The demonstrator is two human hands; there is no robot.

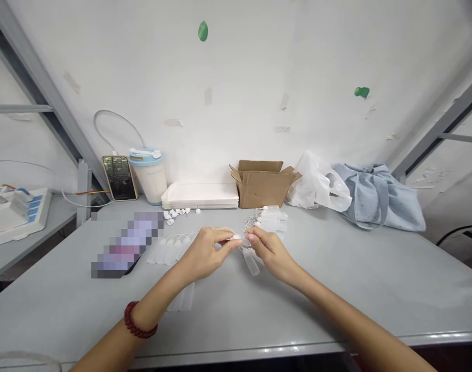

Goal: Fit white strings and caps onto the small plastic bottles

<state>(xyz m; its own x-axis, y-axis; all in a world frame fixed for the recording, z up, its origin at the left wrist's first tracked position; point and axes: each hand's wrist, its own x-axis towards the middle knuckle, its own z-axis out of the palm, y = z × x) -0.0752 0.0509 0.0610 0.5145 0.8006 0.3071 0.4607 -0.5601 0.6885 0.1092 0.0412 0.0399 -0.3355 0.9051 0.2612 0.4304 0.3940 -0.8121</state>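
Above the middle of the table, my left hand pinches a small white piece that looks like a cap. Close beside it, my right hand is closed, thumb and fingertips pressed together near that piece; what it grips is too small to make out. Below the right hand a small translucent bottle lies tilted. More translucent bottles with thin curved tubes lie in a row beside the left hand. Others show partly behind the left forearm. Another cluster of bottles lies behind the right hand.
Several white caps lie before a white stack. Along the wall stand a phone, a blue-lidded cup, an open cardboard box, a white plastic bag and a blue cloth bag. A pixelated area covers something at left.
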